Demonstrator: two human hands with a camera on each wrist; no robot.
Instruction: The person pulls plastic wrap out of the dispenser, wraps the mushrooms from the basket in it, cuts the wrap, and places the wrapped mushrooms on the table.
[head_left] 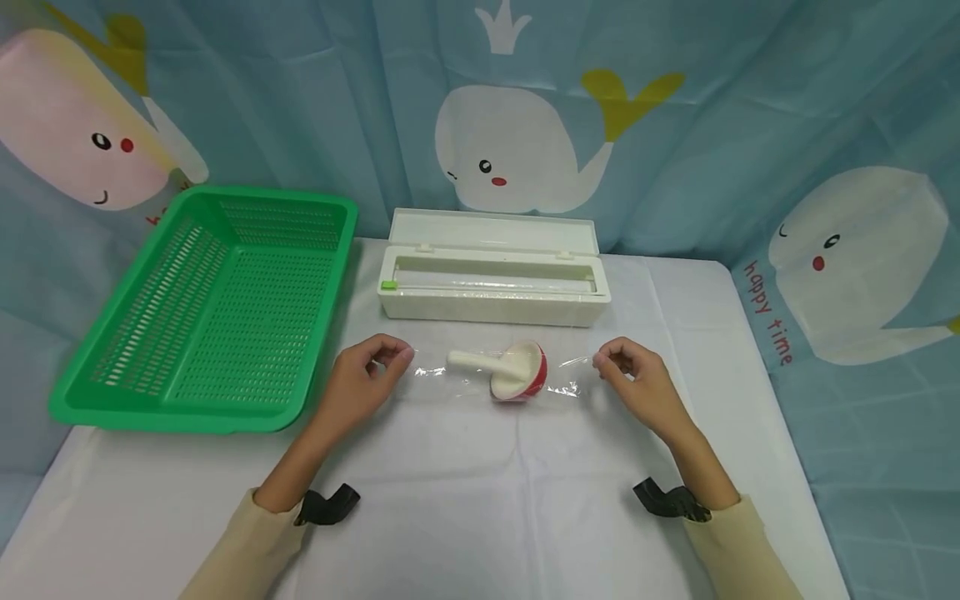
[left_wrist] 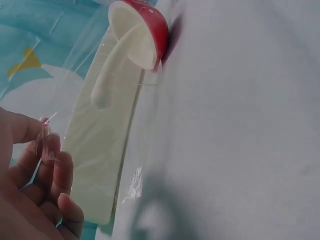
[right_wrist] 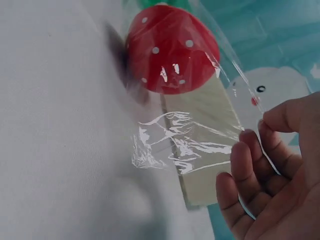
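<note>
A toy mushroom [head_left: 514, 372] with a red, white-dotted cap and a white stem lies on its side in the middle, wrapped in clear cling film [right_wrist: 182, 145]. The hollow underside of the cap shows in the left wrist view, with the stem [left_wrist: 112, 70] rising out of it. My left hand [head_left: 367, 371] pinches a gathered end of the film between thumb and forefinger, left of the stem. On the other side, the thumb and forefinger of my right hand [head_left: 641, 383] pinch the opposite film edge. Crinkled, shiny film stretches between both hands and the mushroom.
Just behind the mushroom stands a white cling film dispenser [head_left: 495, 310], its lid [head_left: 491, 232] raised and a green slider [head_left: 388, 285] at its left end. A green plastic basket [head_left: 318, 333] sits at the left. White cloth [head_left: 480, 517] covers the table; a blue whale-print curtain [head_left: 330, 108] hangs behind.
</note>
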